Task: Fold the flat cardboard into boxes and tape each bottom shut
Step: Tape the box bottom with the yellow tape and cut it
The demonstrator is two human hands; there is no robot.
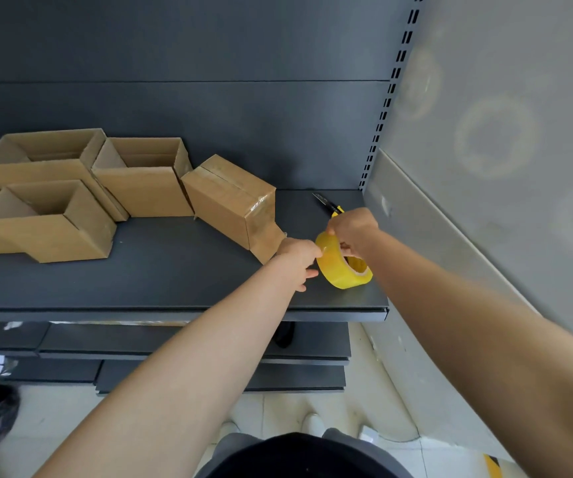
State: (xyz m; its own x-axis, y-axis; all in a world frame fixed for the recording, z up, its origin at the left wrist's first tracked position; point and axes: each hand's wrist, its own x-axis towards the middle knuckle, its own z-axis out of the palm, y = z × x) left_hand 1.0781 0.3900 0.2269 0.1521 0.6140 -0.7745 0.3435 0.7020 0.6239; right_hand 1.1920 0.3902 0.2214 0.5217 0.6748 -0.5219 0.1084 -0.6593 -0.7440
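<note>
Dark metal shelf [160, 270] carries open cardboard boxes [143, 177] at left, with a taped box [229, 198] tilted beside them. Near the front right edge, the right hand [352, 231] grips a yellow tape roll [338, 267], and the left hand [298, 260] pinches its outer face.

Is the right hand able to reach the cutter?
Probably yes: the cutter lies just behind the right hand, nothing between, but that hand grips the tape and must let go first.
</note>
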